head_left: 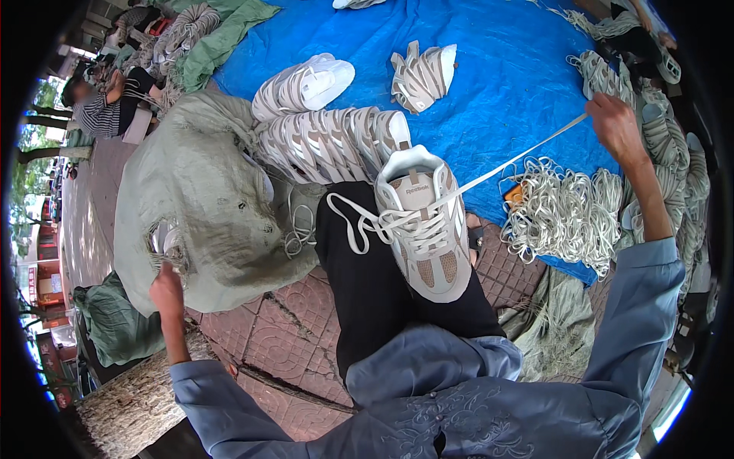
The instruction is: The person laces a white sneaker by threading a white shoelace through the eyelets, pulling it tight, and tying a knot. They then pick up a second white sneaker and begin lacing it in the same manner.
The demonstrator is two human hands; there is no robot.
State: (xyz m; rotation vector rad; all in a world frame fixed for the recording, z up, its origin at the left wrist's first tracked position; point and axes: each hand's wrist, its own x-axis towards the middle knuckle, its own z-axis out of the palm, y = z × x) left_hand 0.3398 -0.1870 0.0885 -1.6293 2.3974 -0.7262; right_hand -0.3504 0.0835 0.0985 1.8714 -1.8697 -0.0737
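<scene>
A white and beige sneaker (437, 229) rests upright on my black-trousered lap, its toe toward me. Pale flat lace crosses its front, and a loose loop (353, 222) hangs off the shoe's left side. My right hand (614, 126) is raised at the far right, closed on the shoelace (527, 153), which runs taut from the shoe. Off to the left, my left hand (167, 291) is closed beside a torn hole in a grey-green woven sack (206, 191). What its fingers hold, if anything, is too small to tell.
Rows of nested sneakers (329, 141) stand beyond my knees on a blue tarp (505, 69). A pile of loose white laces (566, 210) lies to the right. A dark green sack (118, 317) sits left. Another person (115, 107) sits at far left.
</scene>
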